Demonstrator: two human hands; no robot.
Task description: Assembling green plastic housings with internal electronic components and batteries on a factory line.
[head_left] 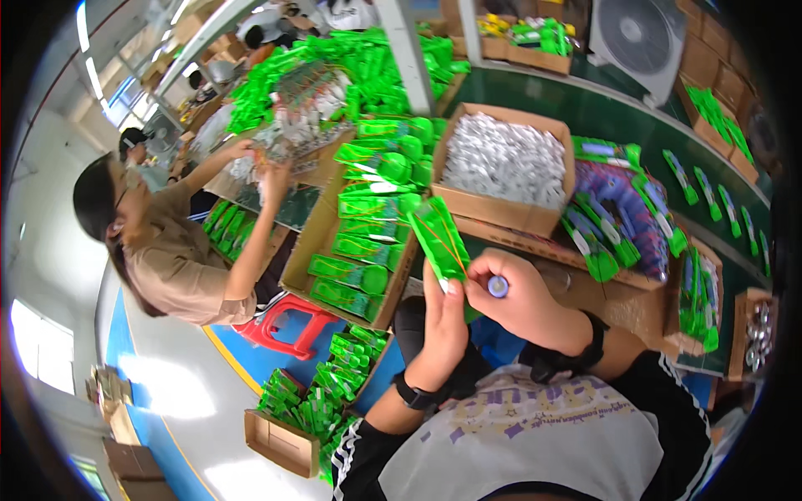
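I'm on a factory packing line. Cardboard boxes (pixel 351 250) of green packets (pixel 368 225) crowd the long green bench (pixel 618 125). A co-worker (pixel 167 242) sorts beside me.

Glossy green plastic packet (pixel 439 238), matt brown cardboard box (pixel 504 206) of shiny silvery foil sachets (pixel 501 159), smooth red plastic stool (pixel 284 321).

floor (pixel 167 392): blue, yellow line | table (pixel 585 108): dark green | stool (pixel 280 321): red | window (pixel 38 346): bright daylight
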